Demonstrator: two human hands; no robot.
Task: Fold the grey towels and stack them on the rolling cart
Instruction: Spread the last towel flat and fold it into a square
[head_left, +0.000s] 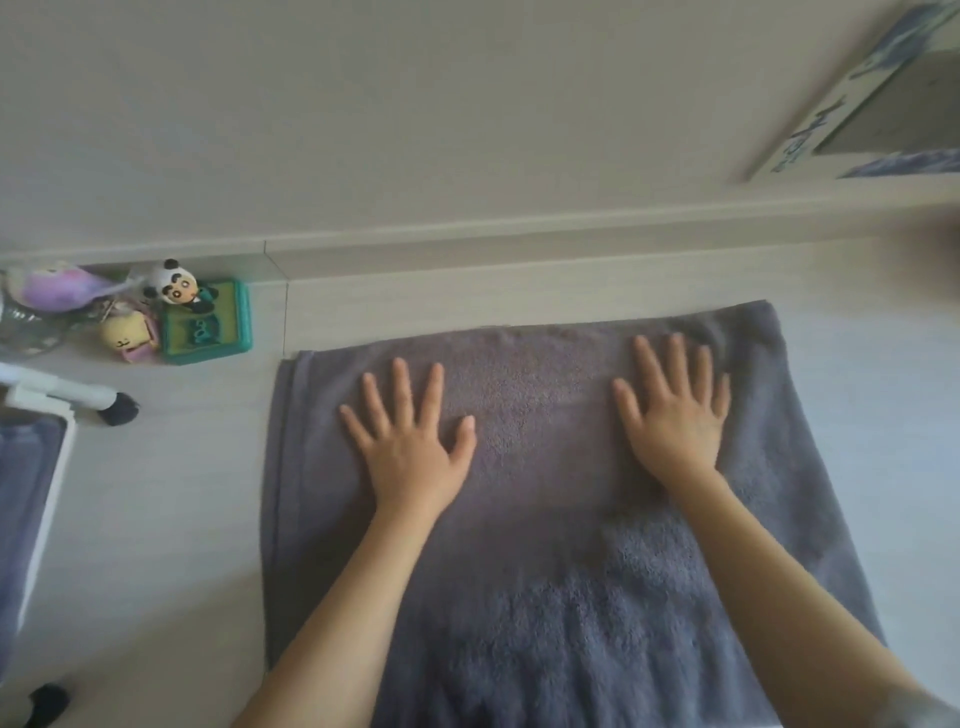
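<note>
grey towel (545, 571) cut off below; left hand (410, 447) and right hand (675, 415) flat, fingers spread.

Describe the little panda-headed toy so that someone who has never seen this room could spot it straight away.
Start at the grey towel spread on the floor, with both hands flat on it, and look past its far left corner to the clutter of toys against the wall. The panda figure stands on a green box there. Its white head with black ears sets it apart from the purple plush and the yellow toy beside it.
</note>
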